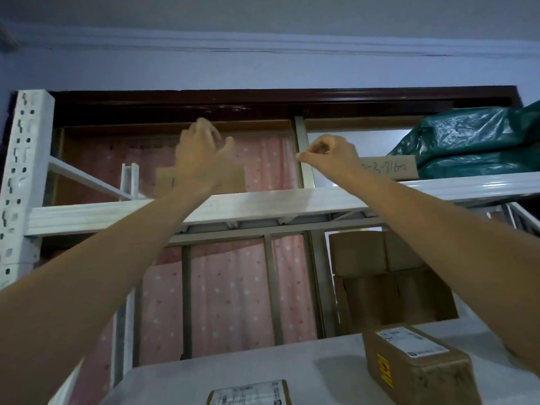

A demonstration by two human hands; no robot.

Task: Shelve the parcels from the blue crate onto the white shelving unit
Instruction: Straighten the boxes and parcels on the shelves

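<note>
From the head camera, both arms reach up toward the top level of the white shelving unit (87,213). The left hand (201,153) is raised at about 11 o'clock from the middle of the view, fingers loosely spread and holding nothing; directly behind it a small brown box (233,179) sits on the top shelf, set back from the front edge. Whether the fingers touch the box I cannot tell. The right hand (330,153), at about 1 o'clock, has its fingers curled in with thumb and forefinger tips together — nothing visible between them.

Further right on the same shelf lies a flat cardboard parcel (388,171) with handwritten numbers, and on top of it a green plastic bag (473,141) (it reaches the picture's right edge). Between the small box and the flat parcel the shelf is open.

One level down, at 4 o'clock, stacked cardboard boxes (388,276) fill the right side. On the lower shelf a labelled brown parcel (418,363) stands at 5 o'clock — another labelled parcel (248,394) pokes in at 6 o'clock, cut by the bottom edge.
</note>
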